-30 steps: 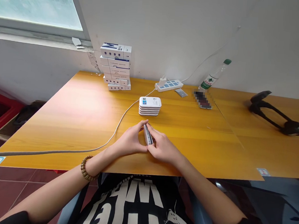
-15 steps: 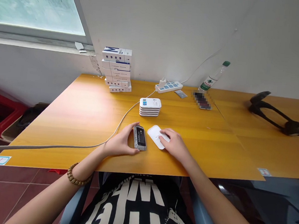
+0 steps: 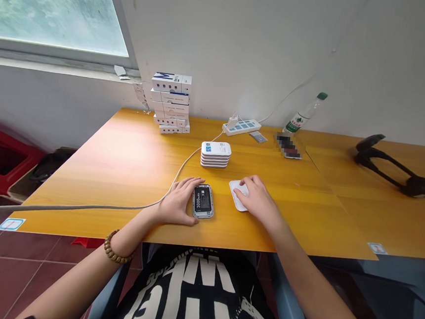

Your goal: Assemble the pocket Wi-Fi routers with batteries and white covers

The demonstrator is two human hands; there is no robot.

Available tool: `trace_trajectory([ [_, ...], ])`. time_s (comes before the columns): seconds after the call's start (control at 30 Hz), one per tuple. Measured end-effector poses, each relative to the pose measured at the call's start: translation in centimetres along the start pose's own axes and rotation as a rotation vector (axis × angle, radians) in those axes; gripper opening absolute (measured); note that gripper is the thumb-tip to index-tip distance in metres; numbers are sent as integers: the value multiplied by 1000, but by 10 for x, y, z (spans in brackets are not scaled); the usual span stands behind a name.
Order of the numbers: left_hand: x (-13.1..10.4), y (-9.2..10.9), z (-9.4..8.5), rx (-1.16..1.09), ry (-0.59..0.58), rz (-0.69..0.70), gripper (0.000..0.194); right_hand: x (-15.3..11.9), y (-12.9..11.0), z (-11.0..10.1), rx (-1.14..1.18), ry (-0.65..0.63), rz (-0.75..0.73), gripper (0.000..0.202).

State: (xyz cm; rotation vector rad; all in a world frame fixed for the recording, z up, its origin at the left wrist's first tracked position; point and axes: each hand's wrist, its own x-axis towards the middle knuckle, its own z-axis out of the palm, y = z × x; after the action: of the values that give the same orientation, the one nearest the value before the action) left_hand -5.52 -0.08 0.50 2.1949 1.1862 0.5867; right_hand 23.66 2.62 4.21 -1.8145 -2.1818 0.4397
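An opened device (image 3: 203, 201) with a black 3000 mAh battery showing lies flat on the wooden table (image 3: 96, 169). My left hand (image 3: 180, 201) rests at its left side, thumb and fingers spread around its edge. To the right, my right hand (image 3: 256, 198) has its thumb and fingers on a white cover (image 3: 238, 189), which lies on the table or just over it. Beyond both hands stands a stack of several white devices (image 3: 216, 155).
A white cable (image 3: 119, 208) runs across the table beside my left forearm. At the back are stacked white boxes (image 3: 171, 96), a power strip (image 3: 242, 127), a bottle (image 3: 301, 116) and a blurred phone (image 3: 290, 147). A black stand (image 3: 390, 167) lies at the right.
My right hand has moved right with the white cover, away from the device. The device now lies flatter, and my left hand's fingers have shifted along its side. The view has moved slightly.
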Motion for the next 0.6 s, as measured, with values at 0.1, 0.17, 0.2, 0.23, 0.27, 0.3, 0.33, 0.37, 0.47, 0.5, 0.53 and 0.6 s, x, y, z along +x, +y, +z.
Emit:
trace_trajectory([
  [0.1, 1, -1, 0, -15, 10, -23, 122, 7, -22, 8, 133, -38, -298, 12],
  [0.17, 1, -1, 0, -8, 17, -35, 120, 14, -39, 15, 139, -147, -446, 12],
  [0.2, 2, 0, 1, -5, 22, -36, 119, 18, -46, 19, 118, -192, -478, 12],
  [0.23, 2, 0, 2, -6, 26, -34, 117, 22, -53, 23, 90, -224, -488, 13],
  [0.27, 2, 0, 2, -11, 32, -30, 115, 25, -58, 26, 62, -243, -487, 14],
  [0.3, 2, 0, 3, -17, 38, -23, 114, 28, -63, 29, 37, -251, -481, 14],
  [0.33, 2, -1, 4, -23, 47, -14, 112, 31, -66, 32, 18, -252, -472, 14],
  [0.37, 2, -1, 4, -27, 58, -5, 111, 33, -68, 34, 7, -249, -462, 13],
  [0.47, 2, -2, 6, -28, 77, 1, 109, 36, -71, 38, 32, -253, -417, 7],
  [0.5, 2, -2, 7, -27, 81, -2, 110, 36, -70, 39, 57, -256, -393, 5],
  [0.53, 2, -2, 7, -25, 84, -7, 110, 37, -70, 39, 86, -260, -368, 4],
  [0.6, 2, -3, 8, -21, 85, -10, 110, 37, -69, 37, 154, -264, -322, 11],
])
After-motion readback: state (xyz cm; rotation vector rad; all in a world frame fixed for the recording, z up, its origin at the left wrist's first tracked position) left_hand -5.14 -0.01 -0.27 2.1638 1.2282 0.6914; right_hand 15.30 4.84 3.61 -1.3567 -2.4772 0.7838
